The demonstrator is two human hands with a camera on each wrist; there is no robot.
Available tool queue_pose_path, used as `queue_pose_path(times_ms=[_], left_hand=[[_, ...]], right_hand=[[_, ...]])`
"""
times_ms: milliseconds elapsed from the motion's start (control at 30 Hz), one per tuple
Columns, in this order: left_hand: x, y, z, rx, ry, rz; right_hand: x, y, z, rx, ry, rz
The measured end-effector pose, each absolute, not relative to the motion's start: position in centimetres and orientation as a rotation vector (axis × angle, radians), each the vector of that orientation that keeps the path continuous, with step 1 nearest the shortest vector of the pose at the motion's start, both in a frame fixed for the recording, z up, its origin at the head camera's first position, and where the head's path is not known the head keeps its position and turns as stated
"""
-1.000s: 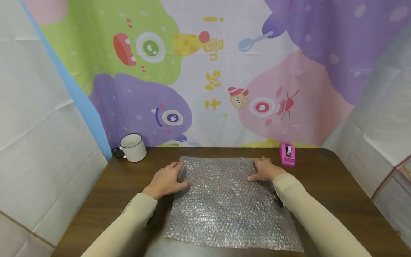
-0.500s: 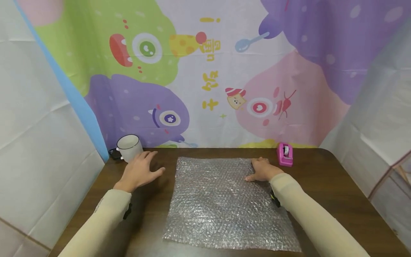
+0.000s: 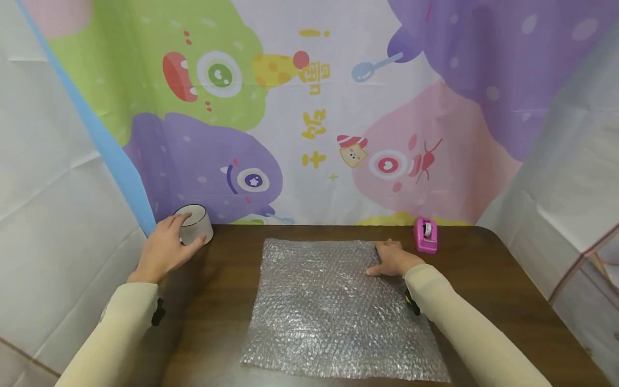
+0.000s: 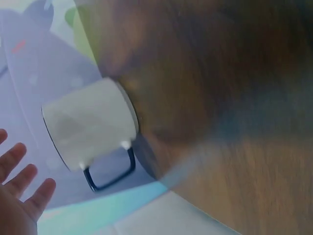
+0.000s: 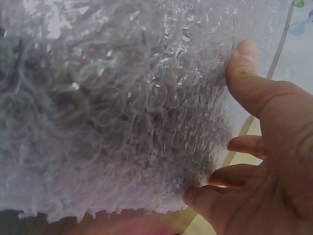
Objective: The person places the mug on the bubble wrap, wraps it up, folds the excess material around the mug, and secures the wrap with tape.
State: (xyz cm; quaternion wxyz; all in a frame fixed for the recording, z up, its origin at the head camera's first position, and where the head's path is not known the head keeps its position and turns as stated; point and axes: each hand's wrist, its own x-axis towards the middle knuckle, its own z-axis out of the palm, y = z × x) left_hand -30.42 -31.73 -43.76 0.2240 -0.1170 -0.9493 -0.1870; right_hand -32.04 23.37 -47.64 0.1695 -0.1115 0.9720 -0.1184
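Note:
My left hand [image 3: 162, 250] reaches over the handle side of a white mug [image 3: 202, 224] with a dark rim, at the table's back left. Its thumb and fingers are spread around that side. In the left wrist view the fingers [image 4: 40, 198] show apart from the mug, whose black handle [image 4: 113, 183] is in plain sight. A sheet of clear bubble wrap [image 3: 333, 312] lies flat in the middle of the table. My right hand [image 3: 397, 259] rests on its back right corner, thumb on the sheet and the other fingers along the edge.
A pink tape dispenser [image 3: 426, 236] stands at the back right, just past the right hand. Behind the brown wooden table [image 3: 213, 322] hangs a cartoon-printed cloth [image 3: 309, 193]. Pale panels [image 3: 43, 188] close in both sides.
My left hand has left the bubble wrap's left edge and moved left to the mug. The right hand stays on the wrap's corner.

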Motion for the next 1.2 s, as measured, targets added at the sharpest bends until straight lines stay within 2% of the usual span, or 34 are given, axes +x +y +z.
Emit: queue_pose_path(times_ms=[267,767,1200], left_hand=[[-31.0,-34.0,-43.4,-0.213,-2.658,-0.738],[-31.8,-36.8,-45.3,0.061,-2.566,-1.130],[-32.5,-37.7,-47.2,-0.048,-2.594,-0.929]], right_hand=[[-31.9,23.3,-47.4,-0.334,2.781,-0.326],[-31.7,23.5,-48.1,-0.335,2.770,-0.381],[-32.0,23.7,-48.3,-0.295,2.764,-0.366]])
